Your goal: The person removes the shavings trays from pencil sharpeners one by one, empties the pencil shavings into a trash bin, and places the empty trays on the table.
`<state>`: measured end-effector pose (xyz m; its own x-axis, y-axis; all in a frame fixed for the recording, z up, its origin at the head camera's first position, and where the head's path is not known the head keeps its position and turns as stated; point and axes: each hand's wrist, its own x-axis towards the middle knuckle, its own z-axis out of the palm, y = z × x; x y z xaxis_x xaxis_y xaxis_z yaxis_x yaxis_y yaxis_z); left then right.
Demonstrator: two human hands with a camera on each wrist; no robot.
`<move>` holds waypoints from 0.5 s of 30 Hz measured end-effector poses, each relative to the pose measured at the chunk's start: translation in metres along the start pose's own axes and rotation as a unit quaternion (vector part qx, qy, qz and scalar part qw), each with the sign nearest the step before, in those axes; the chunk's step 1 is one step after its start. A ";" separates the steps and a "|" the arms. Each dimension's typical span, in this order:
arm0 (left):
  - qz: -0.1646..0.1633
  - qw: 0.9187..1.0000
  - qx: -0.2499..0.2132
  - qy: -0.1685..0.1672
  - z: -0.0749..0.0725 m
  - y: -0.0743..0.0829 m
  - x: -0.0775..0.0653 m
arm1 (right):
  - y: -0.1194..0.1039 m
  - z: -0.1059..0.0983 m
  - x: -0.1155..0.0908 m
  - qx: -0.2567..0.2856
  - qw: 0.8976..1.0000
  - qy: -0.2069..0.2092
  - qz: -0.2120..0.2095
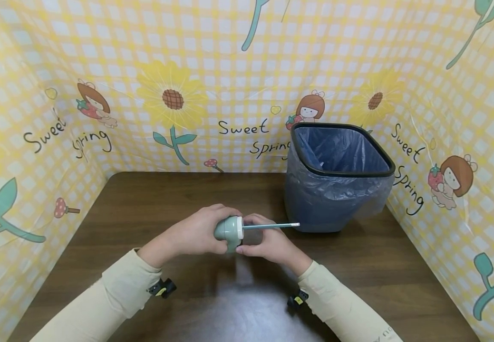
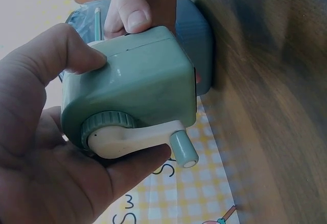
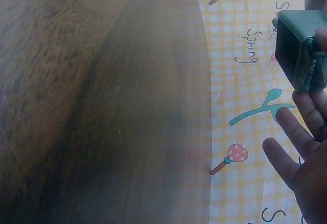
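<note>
A green hand-crank pencil sharpener (image 2: 130,78) is held up over the table, turned on its side. My left hand (image 1: 201,230) grips its body, thumb on one side and fingers under the white crank (image 2: 133,138) in the left wrist view. A blue pencil (image 1: 270,225) sticks out of the white-ringed end, pointing right. My right hand (image 1: 274,244) pinches the sharpener's other end, around a dark part (image 1: 253,236) that may be the shavings drawer. In the right wrist view a dark face (image 3: 288,55) of the sharpener shows, and some right fingers (image 3: 281,162) are spread away from it.
A bin (image 1: 328,204) with a black rim and a clear plastic liner stands at the back right, just beyond the pencil's tip. The brown wooden table (image 1: 165,194) is walled on three sides by yellow checked cloth (image 1: 225,85).
</note>
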<state>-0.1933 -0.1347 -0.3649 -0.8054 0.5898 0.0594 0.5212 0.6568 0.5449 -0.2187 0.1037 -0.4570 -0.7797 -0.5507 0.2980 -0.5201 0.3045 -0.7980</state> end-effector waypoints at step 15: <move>0.006 1.000 0.003 -0.002 -0.001 0.000 -0.001 | -0.001 0.000 -0.001 -0.008 1.000 0.007 0.000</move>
<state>-0.1932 -0.1361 -0.3641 -0.7977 0.5999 0.0621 0.5326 0.6524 0.5392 -0.2175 0.1037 -0.4564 -0.7844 -0.5394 0.3061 -0.5258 0.3166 -0.7895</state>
